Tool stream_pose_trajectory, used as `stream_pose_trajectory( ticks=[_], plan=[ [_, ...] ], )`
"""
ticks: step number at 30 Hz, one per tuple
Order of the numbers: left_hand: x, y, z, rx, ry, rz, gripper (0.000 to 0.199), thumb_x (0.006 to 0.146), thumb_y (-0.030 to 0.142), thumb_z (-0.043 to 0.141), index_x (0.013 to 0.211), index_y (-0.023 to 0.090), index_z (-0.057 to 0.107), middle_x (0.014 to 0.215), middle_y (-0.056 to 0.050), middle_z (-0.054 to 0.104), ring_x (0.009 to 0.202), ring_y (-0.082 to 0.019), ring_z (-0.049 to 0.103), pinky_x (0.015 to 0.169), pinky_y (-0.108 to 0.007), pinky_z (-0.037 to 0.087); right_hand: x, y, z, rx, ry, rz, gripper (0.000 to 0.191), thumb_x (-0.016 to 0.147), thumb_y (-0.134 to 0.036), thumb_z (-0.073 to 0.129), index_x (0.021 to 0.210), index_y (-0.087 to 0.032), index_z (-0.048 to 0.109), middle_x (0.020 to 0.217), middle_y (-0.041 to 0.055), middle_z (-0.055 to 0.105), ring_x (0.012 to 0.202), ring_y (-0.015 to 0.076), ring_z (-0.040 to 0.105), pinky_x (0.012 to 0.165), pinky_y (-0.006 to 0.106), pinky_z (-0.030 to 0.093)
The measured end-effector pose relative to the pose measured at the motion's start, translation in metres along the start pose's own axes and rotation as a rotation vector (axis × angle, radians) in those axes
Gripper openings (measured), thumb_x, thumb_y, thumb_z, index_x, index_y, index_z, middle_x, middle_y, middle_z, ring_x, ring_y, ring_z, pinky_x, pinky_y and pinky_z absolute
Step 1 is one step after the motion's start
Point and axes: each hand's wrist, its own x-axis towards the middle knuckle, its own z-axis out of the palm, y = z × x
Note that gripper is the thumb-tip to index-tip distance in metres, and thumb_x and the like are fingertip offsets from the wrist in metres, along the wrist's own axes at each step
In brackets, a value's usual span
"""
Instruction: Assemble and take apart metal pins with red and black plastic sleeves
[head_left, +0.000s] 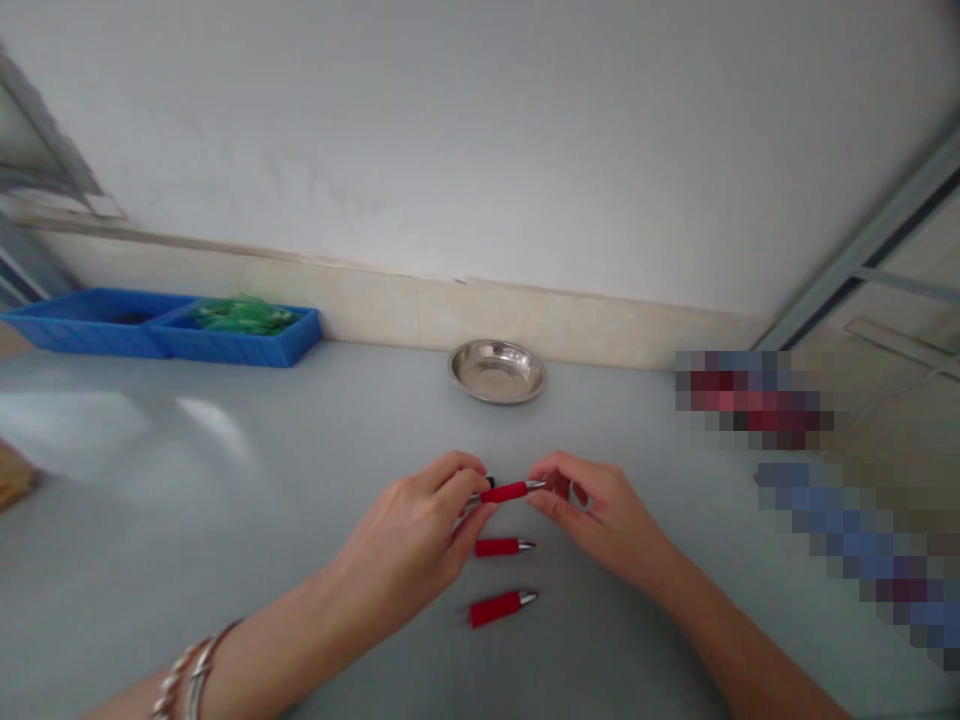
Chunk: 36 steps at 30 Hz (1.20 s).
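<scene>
A pen (506, 491) with a red grip and a silver metal tip is held level over the grey table. My left hand (420, 520) is closed around its rear end, and a small black part shows by those fingertips. At the metal tip, the thumb and forefinger of my right hand (600, 500) close in a pinch. Below, a second red-grip pen piece (499, 547) lies on the table, its rear end hidden behind my left hand. Nearer me lies a third red-grip pen piece (495, 609), with a clear rear end and its tip pointing right.
A round steel dish (496, 375) stands by the wall, beyond my hands. At the back left are blue bins (277, 350), with green pieces (244, 315) in the right one. Pixelated patches cover red and blue things along the right edge of the table (360, 420).
</scene>
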Motion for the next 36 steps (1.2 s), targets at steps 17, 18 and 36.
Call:
stream_pose_trajectory(
  ticks=[17,18,36],
  plan=[
    [-0.0001,0.0021,0.0,0.029,0.001,0.03,0.02,0.089,0.021,0.041,0.088,0.017,0.061,0.092,-0.005,0.064,0.075,-0.015,0.063,0.069,-0.026,0.052,0.0008,-0.0012,-0.0001,-0.045,-0.04,-0.077,0.025,0.09,-0.033,0.044,0.074,-0.017,0.055,0.065,-0.0001,0.055,0.061,0.0116,0.048,0.058,0.021,0.035],
    [0.0,0.0023,0.0,0.04,-0.007,0.03,0.019,0.088,0.021,0.042,0.087,0.017,0.061,0.089,-0.005,0.064,0.074,-0.015,0.063,0.068,-0.025,0.051,0.0009,-0.0011,-0.0002,-0.047,-0.041,-0.083,0.025,0.09,-0.032,0.044,0.073,-0.017,0.055,0.065,0.0,0.055,0.061,0.0116,0.048,0.058,0.021,0.035],
    [0.001,0.0062,-0.0043,0.017,-0.045,0.016,0.013,0.086,0.02,0.048,0.083,0.017,0.061,0.075,-0.001,0.061,0.063,-0.012,0.058,0.057,-0.021,0.045,0.0008,0.0004,0.0018,0.128,-0.077,0.06,0.03,0.09,-0.034,0.041,0.067,-0.017,0.049,0.058,-0.0025,0.048,0.056,0.0103,0.044,0.053,0.021,0.033]
  ],
)
